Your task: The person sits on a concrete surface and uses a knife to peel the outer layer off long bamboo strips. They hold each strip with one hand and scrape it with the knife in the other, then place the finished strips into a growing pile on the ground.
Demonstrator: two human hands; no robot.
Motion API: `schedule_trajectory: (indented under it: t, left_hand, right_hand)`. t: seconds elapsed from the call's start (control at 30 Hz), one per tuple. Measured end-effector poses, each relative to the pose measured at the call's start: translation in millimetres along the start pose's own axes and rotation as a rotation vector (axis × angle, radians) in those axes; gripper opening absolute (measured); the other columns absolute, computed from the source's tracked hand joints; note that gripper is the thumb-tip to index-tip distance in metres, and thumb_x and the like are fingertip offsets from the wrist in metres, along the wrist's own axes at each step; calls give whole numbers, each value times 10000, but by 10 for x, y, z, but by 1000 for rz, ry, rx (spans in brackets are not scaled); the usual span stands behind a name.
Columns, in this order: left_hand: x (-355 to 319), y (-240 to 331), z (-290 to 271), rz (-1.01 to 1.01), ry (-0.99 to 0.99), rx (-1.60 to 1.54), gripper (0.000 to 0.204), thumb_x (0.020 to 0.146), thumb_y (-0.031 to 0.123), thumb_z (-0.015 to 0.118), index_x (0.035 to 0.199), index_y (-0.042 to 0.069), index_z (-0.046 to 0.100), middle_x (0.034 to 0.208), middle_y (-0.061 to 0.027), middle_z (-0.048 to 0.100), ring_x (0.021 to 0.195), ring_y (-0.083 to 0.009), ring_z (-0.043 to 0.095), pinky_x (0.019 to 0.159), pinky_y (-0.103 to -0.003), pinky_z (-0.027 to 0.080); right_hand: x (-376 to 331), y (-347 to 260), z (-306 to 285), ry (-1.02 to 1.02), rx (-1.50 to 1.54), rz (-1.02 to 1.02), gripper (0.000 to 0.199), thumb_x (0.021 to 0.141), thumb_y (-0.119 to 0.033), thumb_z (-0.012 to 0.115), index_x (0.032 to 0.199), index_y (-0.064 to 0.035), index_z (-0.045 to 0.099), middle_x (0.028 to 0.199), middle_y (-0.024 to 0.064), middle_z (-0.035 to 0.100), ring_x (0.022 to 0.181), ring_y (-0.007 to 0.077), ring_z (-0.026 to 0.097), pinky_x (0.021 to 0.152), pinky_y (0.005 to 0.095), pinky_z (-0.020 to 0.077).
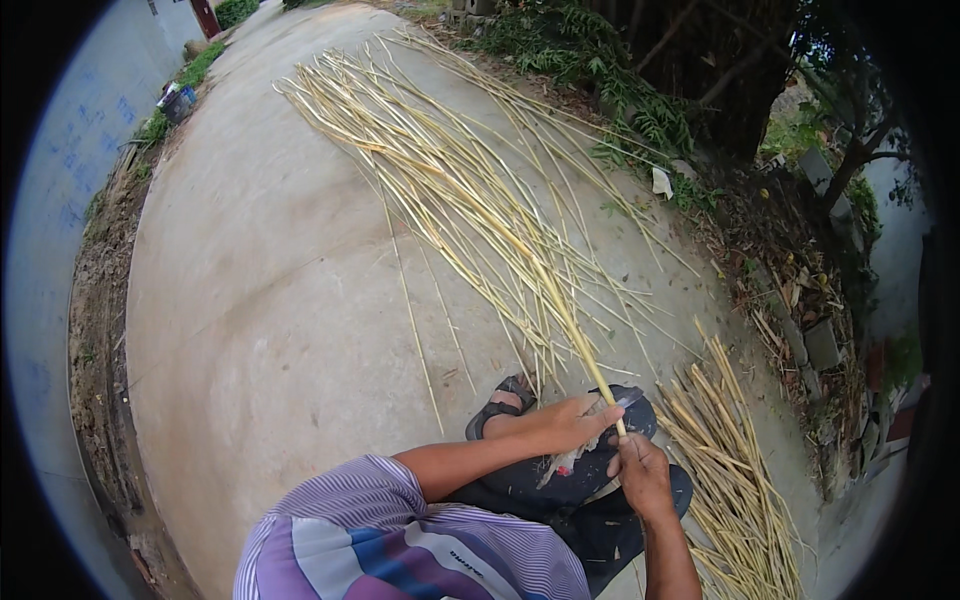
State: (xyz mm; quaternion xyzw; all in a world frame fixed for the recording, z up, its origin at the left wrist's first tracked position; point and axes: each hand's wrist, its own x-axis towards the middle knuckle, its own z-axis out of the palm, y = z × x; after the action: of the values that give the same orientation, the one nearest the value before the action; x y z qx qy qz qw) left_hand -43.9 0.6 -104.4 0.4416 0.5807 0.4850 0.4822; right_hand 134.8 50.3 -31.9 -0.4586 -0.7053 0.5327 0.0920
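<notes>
A long pale yellow stalk (572, 325) runs from the pile on the ground down to both my hands. My left hand (578, 424) is closed around it near its close end, thumb across the stalk. Past that thumb juts a short grey knife blade (629, 397); the handle is hidden. The fingers of my right hand (643, 478) pinch the stalk's tip, just below the left hand. A whitish ragged cloth (553, 467) hangs under my left hand, over my dark trousers.
Ahead, a loose pile of long stalks (430, 190) spreads over the concrete path (270, 310). A second bundle (730, 470) lies at my right, close to my knee. A leafy bank with a tree trunk (725, 90) borders the right; a pale wall (75, 200) borders the left.
</notes>
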Motion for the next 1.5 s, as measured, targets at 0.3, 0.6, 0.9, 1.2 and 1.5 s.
schedule_trajectory:
  t: [0.3, 0.6, 0.9, 1.2, 1.5]
  left_hand:
    - [19, 329, -57, -25, -149, 32, 453, 970, 465, 562, 970, 15, 612, 738, -13, 562, 696, -88, 501, 604, -290, 434]
    - [161, -17, 24, -187, 46, -284, 404, 960, 455, 589, 865, 62, 581, 720, 30, 506, 659, -49, 442, 570, -239, 390]
    - [195, 69, 133, -109, 90, -215, 434, 976, 425, 569, 865, 6, 578, 712, 24, 507, 678, -70, 449, 586, -265, 401]
    - [111, 177, 300, 86, 22, -85, 410, 990, 398, 555, 820, 25, 568, 665, 0, 512, 645, -66, 459, 577, -258, 407]
    - [99, -16, 362, 191, 163, -3, 440, 972, 406, 585, 765, 21, 533, 651, 19, 472, 624, -87, 426, 546, -290, 379]
  right_hand:
    - [13, -325, -61, 41, -57, -47, 267, 1005, -200, 508, 888, -5, 649, 602, 29, 594, 566, 98, 526, 552, 288, 428]
    - [47, -37, -119, 31, -126, -36, 266, 976, -224, 505, 891, -11, 640, 616, 98, 616, 586, 230, 618, 606, 350, 483]
    - [-16, -36, -185, 146, -108, -153, 288, 958, -232, 540, 808, 10, 590, 712, 216, 601, 672, 390, 598, 614, 437, 454]
    - [-112, -132, -356, 43, -10, -19, 348, 975, -296, 543, 785, -10, 601, 628, 118, 597, 587, 255, 582, 591, 386, 452]
    - [-121, -65, -338, 47, -24, -36, 357, 987, -320, 518, 804, -31, 621, 622, 82, 613, 588, 223, 603, 586, 371, 455]
